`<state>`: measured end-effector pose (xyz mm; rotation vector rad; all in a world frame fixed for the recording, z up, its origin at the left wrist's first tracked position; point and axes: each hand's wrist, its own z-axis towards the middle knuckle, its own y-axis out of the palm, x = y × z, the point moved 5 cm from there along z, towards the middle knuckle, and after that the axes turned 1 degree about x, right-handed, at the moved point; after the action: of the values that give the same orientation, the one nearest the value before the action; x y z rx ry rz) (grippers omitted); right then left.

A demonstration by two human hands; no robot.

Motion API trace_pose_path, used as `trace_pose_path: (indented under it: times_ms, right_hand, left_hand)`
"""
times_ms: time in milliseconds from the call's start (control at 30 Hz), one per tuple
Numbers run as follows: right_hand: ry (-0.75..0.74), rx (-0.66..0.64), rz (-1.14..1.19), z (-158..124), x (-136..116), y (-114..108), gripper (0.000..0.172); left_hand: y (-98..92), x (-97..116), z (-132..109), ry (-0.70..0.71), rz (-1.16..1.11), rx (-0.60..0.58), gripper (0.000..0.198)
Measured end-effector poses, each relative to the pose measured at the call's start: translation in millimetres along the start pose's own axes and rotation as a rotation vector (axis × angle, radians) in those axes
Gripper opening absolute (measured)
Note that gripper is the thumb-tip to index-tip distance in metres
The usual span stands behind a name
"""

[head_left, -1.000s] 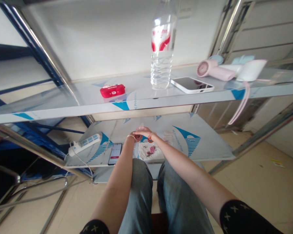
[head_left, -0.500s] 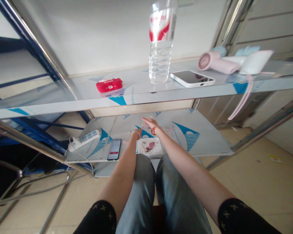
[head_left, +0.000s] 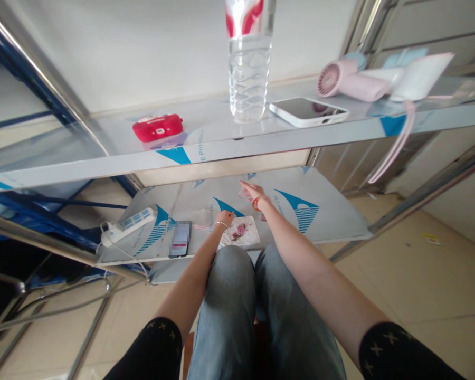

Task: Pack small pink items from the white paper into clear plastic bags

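On the lower shelf, a white sheet [head_left: 250, 236] bears a cluster of dark pink, bead-like pieces [head_left: 240, 230]. My left hand [head_left: 225, 217], with a bracelet at the wrist, is closed at the sheet's far left edge; whatever its fingers hold is too small to make out. Farther back and to the right, my right hand [head_left: 254, 191] wears a red-orange band. Its fingers point forward and left, and a small clear plastic bag [head_left: 244, 194] with pinkish contents appears gripped under them. Another clear packet [head_left: 203, 217] lies left of my left hand.
A phone [head_left: 180, 239] and a white power strip [head_left: 130, 226] lie at the lower shelf's left. The upper shelf [head_left: 217, 142] overhangs it, carrying a red case [head_left: 158, 128], a water bottle [head_left: 248, 79], a white phone [head_left: 309, 112] and a pink handheld fan [head_left: 350, 84] with a hanging strap.
My right hand has moved a little back and right, the clear bag moving along with it. My left hand now shows more fully beside the white sheet. The whole view has shifted slightly.
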<state>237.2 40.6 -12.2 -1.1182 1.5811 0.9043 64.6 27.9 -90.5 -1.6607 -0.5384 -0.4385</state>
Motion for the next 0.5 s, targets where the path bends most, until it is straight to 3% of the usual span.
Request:
trace_pose_path:
  times_ms: [233, 367, 500]
  right_hand:
    - [0.000, -0.013, -0.055, 0.2, -1.3, -4.1, 0.027]
    - [0.002, -0.039, -0.092, 0.5, -1.0, -2.3, 0.028]
    - [0.003, -0.071, -0.100, 2.8, 1.5, 1.5, 0.029]
  left_hand:
    - [14.8, 11.6, -4.3, 0.202, 0.406, -0.146, 0.023]
    - [20.0, 5.8, -1.0, 0.195, 0.367, -0.139, 0.022]
    - [28.1, 2.1, 3.0, 0.215, 0.181, -0.149, 0.020]
